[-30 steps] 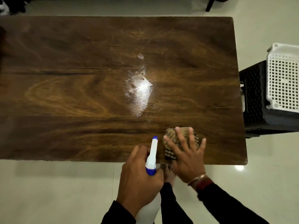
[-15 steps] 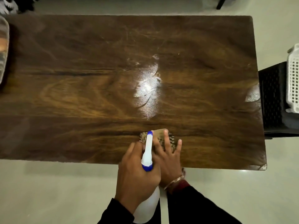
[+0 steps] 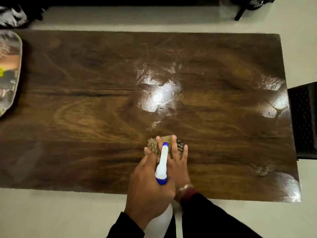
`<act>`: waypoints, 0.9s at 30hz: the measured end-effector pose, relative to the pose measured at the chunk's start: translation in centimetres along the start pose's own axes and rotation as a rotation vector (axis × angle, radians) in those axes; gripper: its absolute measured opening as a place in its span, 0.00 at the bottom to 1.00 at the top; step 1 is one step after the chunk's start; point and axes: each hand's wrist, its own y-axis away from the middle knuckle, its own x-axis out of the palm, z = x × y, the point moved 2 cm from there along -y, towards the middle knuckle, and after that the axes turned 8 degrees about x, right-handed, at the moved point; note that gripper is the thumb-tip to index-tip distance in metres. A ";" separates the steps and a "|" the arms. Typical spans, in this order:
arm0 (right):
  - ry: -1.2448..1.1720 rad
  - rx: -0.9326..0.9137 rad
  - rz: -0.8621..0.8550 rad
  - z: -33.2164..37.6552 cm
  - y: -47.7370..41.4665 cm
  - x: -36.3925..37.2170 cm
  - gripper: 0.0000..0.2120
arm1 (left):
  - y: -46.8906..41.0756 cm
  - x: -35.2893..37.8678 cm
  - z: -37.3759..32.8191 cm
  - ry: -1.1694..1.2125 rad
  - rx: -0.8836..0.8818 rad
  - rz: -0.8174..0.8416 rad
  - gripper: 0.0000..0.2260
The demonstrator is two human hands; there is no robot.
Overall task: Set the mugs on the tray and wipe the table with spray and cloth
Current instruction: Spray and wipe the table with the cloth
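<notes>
Sleeves of dark cloth enter at the bottom centre of the frame, one per arm. The left hand is wrapped tight round the neck of a white spray bottle with a blue collar and blue nozzle tip, the nozzle pointing up the frame over the table. Just right of it and partly beneath the nozzle, the right hand lies flat with fingers spread, pressing down on a folded checked cloth that rests on the wood near the table's lower edge; a bangle circles that wrist. The cloth shows past the fingertips and to their left. Above the hands, at the middle of the tabletop, a wet shiny patch catches the light, and more wet sheen sits along the right edge. At the far left edge of the frame lies the rounded rim of a tray, cut off by the frame; what it carries is too blurred to tell. A dark perforated stool stands just beyond the table's right side.
</notes>
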 end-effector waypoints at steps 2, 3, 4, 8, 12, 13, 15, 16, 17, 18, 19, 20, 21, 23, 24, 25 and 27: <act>-0.036 0.001 0.006 -2.5 0.9 -0.7 0.41 | -1.3 -0.6 -0.3 -0.033 0.037 -0.006 0.14; -0.051 0.043 0.023 -4.3 0.4 -1.3 0.42 | -1.9 -0.7 -0.3 -0.045 0.044 0.006 0.13; -0.060 0.109 0.038 -6.2 -0.7 -1.9 0.42 | -2.3 -0.7 -0.4 -0.051 0.040 0.023 0.12; -0.117 0.427 0.000 -8.9 -9.2 -4.2 0.41 | -3.4 -0.5 -0.1 -0.063 -0.014 0.029 0.14; -0.112 0.256 0.022 -4.4 -13.8 -4.2 0.41 | -5.2 -0.1 -0.8 -0.018 -0.006 -0.037 0.13; -0.073 0.177 0.029 -3.5 -13.1 -3.8 0.41 | -5.8 0.0 -1.1 0.004 0.011 -0.051 0.11; -0.020 0.027 0.037 -3.2 -10.0 -3.0 0.37 | -7.2 0.0 -1.9 0.025 0.029 -0.065 0.13; -0.004 -0.027 0.040 -4.0 -8.4 -2.7 0.35 | -7.9 0.1 -2.2 0.020 0.045 -0.066 0.13; 0.002 -0.062 0.038 -5.4 -7.3 -2.6 0.35 | -8.6 0.2 -2.5 0.013 0.056 -0.053 0.12; 0.002 -0.068 0.046 -7.3 -7.0 -2.8 0.36 | -9.3 0.4 -2.7 0.007 0.060 -0.034 0.10; 0.001 -0.032 0.064 -9.2 -7.4 -3.3 0.39 | -10.0 0.5 -2.9 0.000 0.055 -0.018 0.09; -0.005 0.034 0.092 -11.1 -8.2 -4.0 0.41 | -10.4 0.7 -2.9 -0.010 0.046 -0.009 0.08; -0.012 0.114 0.105 -12.8 -9.8 -4.7 0.43 | -10.9 0.8 -2.9 -0.014 0.029 -0.009 0.09; -0.039 0.290 0.070 -14.8 -14.5 -6.3 0.42 | -11.8 1.0 -2.8 -0.013 0.013 -0.021 0.10; -0.061 0.360 0.030 -15.1 -17.3 -7.1 0.41 | -12.3 0.9 -3.0 -0.020 0.025 -0.028 0.11; -0.079 0.400 -0.010 -14.8 -20.1 -7.6 0.40 | -12.9 0.8 -3.3 -0.032 0.045 -0.031 0.12; -0.105 0.380 -0.027 -12.7 -24.4 -7.6 0.40 | -14.3 0.8 -3.3 -0.065 0.094 -0.052 0.12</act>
